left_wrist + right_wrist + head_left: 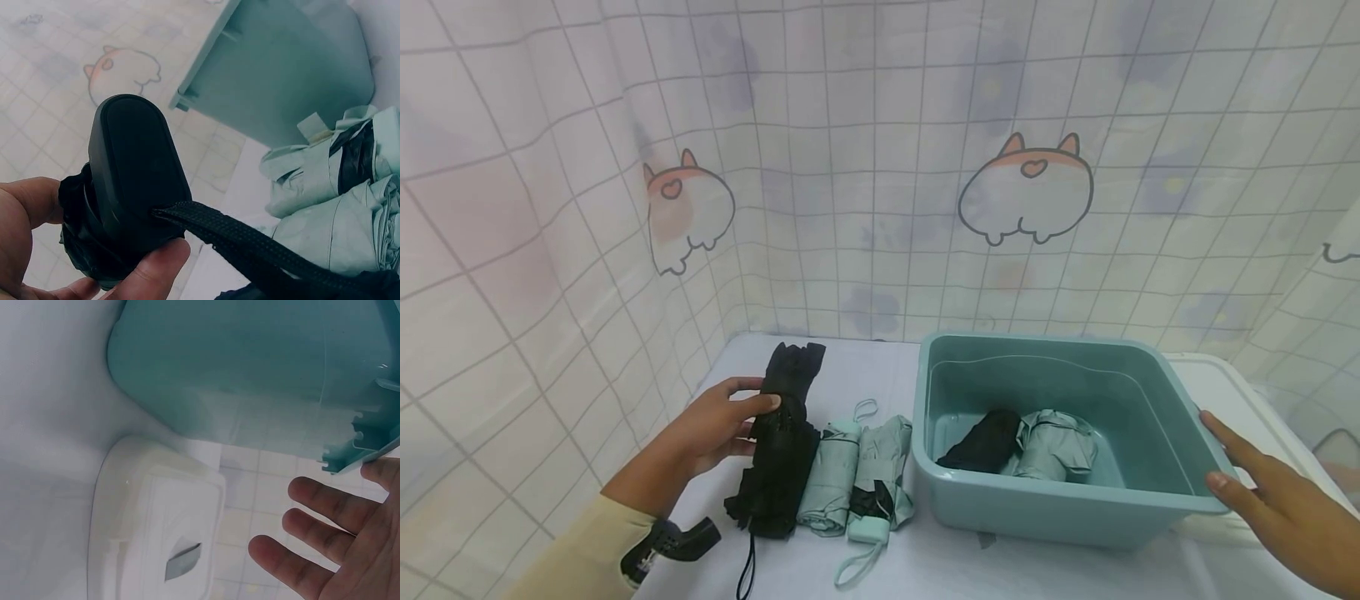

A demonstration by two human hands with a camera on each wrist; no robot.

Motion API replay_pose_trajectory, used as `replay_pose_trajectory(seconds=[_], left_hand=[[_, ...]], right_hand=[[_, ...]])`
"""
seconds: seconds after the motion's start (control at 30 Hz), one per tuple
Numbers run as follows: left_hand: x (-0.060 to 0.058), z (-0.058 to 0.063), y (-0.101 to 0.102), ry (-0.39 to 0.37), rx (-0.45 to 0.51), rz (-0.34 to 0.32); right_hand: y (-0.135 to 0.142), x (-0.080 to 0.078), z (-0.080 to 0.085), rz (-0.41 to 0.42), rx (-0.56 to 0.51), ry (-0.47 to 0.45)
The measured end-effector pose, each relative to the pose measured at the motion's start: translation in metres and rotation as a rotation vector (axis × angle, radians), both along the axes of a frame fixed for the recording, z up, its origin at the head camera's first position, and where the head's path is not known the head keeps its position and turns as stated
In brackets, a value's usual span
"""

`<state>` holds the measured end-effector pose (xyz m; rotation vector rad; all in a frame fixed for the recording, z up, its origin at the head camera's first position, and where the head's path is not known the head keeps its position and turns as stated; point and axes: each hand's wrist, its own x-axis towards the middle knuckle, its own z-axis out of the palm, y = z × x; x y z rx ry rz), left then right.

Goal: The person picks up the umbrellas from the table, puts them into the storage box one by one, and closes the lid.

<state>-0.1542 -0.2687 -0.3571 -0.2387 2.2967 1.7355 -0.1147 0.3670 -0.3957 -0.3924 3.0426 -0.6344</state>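
Observation:
My left hand [718, 425] holds a folded black umbrella [795, 371] at the left of the table, thumb on one side and fingers on the other. The left wrist view shows its flat-ended handle [137, 162] and black strap [250, 247] up close. More black folded fabric [790, 492], apparently another umbrella, lies just below it. Beside that lie two pale green folded umbrellas [831, 479] with wrist loops. My right hand [1285, 508] touches the right rim of a teal bin [1022, 512], its fingers extended. Inside lie a black folded umbrella [985, 442] and a pale green one [1052, 446].
A white lid-like panel [156, 531] with a grey tab lies under and right of the bin. White cloth [850, 358] covers the table. A checked curtain [872, 167] with cartoon animals hangs behind and to the left.

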Motion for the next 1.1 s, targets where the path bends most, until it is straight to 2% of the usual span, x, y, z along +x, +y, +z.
replay_pose_trajectory(seconds=[0.5,1.1], left_hand=[[0.005,0.011,0.017,0.006,0.037,0.001],[0.005,0.021,0.035,0.016,0.06,-0.01]], right_hand=[[0.001,0.001,-0.001,0.014,-0.01,0.006],[0.0,0.003,0.002,0.013,-0.019,0.007]])
